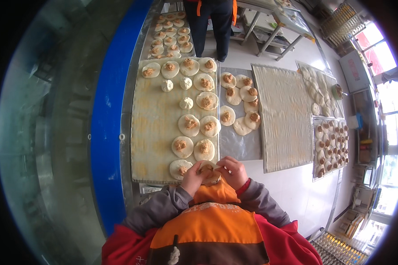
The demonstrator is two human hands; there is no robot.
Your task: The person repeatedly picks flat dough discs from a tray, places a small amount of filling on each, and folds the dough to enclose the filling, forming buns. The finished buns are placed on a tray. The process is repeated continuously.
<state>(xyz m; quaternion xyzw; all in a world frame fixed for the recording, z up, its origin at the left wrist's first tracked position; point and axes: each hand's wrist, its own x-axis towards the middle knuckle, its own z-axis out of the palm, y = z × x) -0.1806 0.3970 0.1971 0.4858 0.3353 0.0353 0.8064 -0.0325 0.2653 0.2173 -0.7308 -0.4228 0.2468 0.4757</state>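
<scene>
Close in front of my orange apron, both hands are on one round dough wrapper point(210, 177) with filling in it. My left hand point(194, 177) curls around its left side, fingers closed on the edge. My right hand point(233, 172) pinches the edge from the right with thumb and fingers. Just left of my left hand lies a flat filled wrapper point(180, 169) on a cloth-covered board point(154, 132). More filled wrappers point(204, 150) run up the board's right side. Farther up sit three pleated buns point(186, 103), closed at the top.
Right of the board, a grey sheet point(241, 148) carries overlapping wrappers with brown filling. Beyond it are a bare cloth-covered board point(285, 128) and a tray of filled dough pieces point(318, 152). A person point(212, 26) stands at the far end. A blue edge point(112, 119) runs along the left.
</scene>
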